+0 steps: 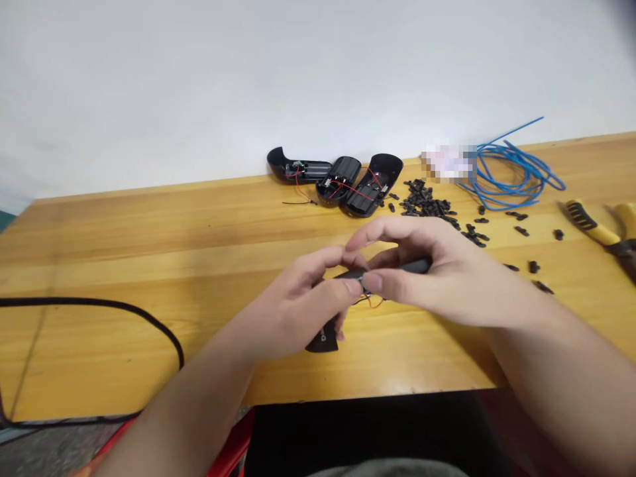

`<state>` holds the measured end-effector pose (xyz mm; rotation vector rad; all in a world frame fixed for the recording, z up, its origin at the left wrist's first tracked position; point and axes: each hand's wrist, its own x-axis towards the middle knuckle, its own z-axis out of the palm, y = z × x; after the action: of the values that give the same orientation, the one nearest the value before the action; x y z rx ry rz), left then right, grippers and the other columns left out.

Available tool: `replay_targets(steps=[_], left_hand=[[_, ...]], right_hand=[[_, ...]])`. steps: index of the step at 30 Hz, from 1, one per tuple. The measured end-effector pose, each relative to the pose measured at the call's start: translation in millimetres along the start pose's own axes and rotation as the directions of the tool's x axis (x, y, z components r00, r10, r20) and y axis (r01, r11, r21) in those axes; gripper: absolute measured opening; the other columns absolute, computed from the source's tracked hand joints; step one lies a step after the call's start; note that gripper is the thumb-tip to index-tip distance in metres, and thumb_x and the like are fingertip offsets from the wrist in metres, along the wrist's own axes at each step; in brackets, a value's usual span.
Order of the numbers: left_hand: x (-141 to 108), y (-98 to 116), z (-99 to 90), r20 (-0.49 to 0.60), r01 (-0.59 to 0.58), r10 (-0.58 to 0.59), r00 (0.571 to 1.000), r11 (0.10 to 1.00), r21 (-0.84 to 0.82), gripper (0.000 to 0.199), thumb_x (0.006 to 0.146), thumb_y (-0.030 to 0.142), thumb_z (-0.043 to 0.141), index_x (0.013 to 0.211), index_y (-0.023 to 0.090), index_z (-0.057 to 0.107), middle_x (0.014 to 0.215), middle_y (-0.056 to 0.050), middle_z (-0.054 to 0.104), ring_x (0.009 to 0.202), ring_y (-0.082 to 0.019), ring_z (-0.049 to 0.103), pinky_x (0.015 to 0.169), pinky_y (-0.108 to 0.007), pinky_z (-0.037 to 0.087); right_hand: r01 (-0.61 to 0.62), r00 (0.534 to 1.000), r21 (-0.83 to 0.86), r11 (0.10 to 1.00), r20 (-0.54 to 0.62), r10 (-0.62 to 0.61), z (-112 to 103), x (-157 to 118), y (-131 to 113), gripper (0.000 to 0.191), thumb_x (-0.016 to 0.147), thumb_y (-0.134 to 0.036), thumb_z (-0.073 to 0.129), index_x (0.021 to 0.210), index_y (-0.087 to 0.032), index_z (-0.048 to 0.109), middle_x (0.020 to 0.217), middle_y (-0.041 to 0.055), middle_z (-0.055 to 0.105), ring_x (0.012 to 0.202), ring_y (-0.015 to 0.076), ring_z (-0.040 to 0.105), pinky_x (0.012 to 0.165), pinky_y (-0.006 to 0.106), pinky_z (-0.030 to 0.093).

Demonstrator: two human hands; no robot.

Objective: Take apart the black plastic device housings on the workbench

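Over wood bench point(124, 245), L hand point(298, 298) curled round black shell point(322, 341), R hand point(437, 278) pinching it too

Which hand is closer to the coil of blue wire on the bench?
Right. The right hand sits below and left of the coil of blue wire; the left hand is farther off, beyond the right hand. Both grip a black plastic casing.

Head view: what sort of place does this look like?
Probably an electronics assembly workbench. The wooden bench holds opened black plastic casings with red wires, small black plastic parts, a coil of blue wire and yellow-handled pliers, while another black casing is being held.
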<state>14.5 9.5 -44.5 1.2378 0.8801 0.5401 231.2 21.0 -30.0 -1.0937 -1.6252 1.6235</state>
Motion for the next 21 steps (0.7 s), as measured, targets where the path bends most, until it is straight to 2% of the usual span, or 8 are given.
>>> replay_targets(steps=[2,4,6,8,10,12,17,21], left_hand=[[-2.9,0.7,-1.6,0.000,-0.144,0.145,0.989,0.983,0.109,0.034,0.095,0.045,0.064,0.120,0.023,0.063,0.097,-0.003,0.063,0.067,-0.013,0.060,0.060,-0.027,0.053],[-3.7,1.2,-3.3,0.017,-0.298,0.303,0.953,0.923,0.245,0.028,0.094,0.039,0.066,0.117,0.023,0.064,0.111,-0.005,0.061,0.076,-0.014,0.060,0.066,-0.028,0.052],[-3.6,1.6,-5.1,0.046,-0.402,0.418,0.907,0.828,0.391,0.027,0.090,0.034,0.070,0.114,0.023,0.065,0.113,-0.006,0.059,0.089,-0.017,0.061,0.076,-0.030,0.053],[-3.8,2.2,-6.5,0.090,-0.455,0.477,0.874,0.741,0.494,0.032,0.084,0.030,0.076,0.114,0.024,0.064,0.117,-0.006,0.057,0.102,-0.020,0.061,0.089,-0.033,0.053],[-4.7,3.0,-7.4,0.132,-0.475,0.490,0.862,0.690,0.547,0.039,0.080,0.027,0.079,0.115,0.025,0.062,0.121,-0.006,0.055,0.108,-0.022,0.060,0.096,-0.035,0.052],[-5.2,3.5,-7.8,0.165,-0.477,0.475,0.865,0.672,0.566,0.042,0.077,0.024,0.079,0.115,0.025,0.061,0.122,-0.006,0.053,0.108,-0.021,0.060,0.096,-0.035,0.052],[-0.5,1.8,-8.3,0.244,-0.487,0.426,0.871,0.688,0.538,0.040,0.073,0.018,0.076,0.109,0.023,0.059,0.117,-0.004,0.051,0.109,-0.020,0.057,0.100,-0.035,0.050],[4.8,-1.6,-9.8,0.284,-0.505,0.418,0.863,0.707,0.495,0.039,0.073,0.019,0.076,0.107,0.023,0.058,0.115,-0.005,0.049,0.110,-0.021,0.054,0.100,-0.037,0.050]], right_hand=[[0.060,0.998,-0.048,0.997,0.037,-0.058,-1.2,-4.4,-2.2,0.029,0.087,-0.036,0.080,0.112,-0.026,0.068,0.098,0.0038,0.077,0.084,0.0221,0.075,0.068,0.029,0.057],[0.106,0.993,-0.121,0.987,0.055,-0.100,-3.6,-7.4,-2.3,0.037,0.087,-0.037,0.080,0.119,-0.027,0.064,0.100,0.0038,0.077,0.089,0.0237,0.075,0.069,0.029,0.057],[0.128,0.991,-0.203,0.971,0.072,-0.116,-6.5,-8.7,-1.0,0.048,0.086,-0.036,0.082,0.126,-0.028,0.058,0.103,0.0035,0.076,0.090,0.0233,0.075,0.066,0.028,0.057],[0.162,0.985,-0.292,0.942,0.111,-0.135,-8.9,-8.4,0.4,0.056,0.082,-0.034,0.083,0.130,-0.028,0.055,0.105,0.0030,0.075,0.090,0.0224,0.074,0.067,0.028,0.057],[0.223,0.972,-0.371,0.901,0.161,-0.174,-9.7,-7.2,1.1,0.060,0.078,-0.032,0.085,0.130,-0.027,0.055,0.109,0.0031,0.075,0.093,0.0230,0.074,0.073,0.029,0.058],[0.271,0.959,-0.429,0.861,0.200,-0.202,-9.0,-5.6,1.4,0.060,0.074,-0.031,0.085,0.127,-0.025,0.057,0.113,0.0034,0.075,0.096,0.0235,0.074,0.076,0.029,0.058],[0.250,0.961,-0.499,0.830,0.235,-0.148,-6.9,-3.5,2.1,0.050,0.070,-0.030,0.082,0.114,-0.021,0.061,0.097,0.0014,0.074,0.072,0.0169,0.069,0.060,0.026,0.052],[0.250,0.960,-0.523,0.815,0.241,-0.140,-7.0,-3.2,1.9,0.045,0.067,-0.030,0.080,0.108,-0.019,0.063,0.092,0.0020,0.073,0.067,0.0162,0.065,0.058,0.027,0.050]])
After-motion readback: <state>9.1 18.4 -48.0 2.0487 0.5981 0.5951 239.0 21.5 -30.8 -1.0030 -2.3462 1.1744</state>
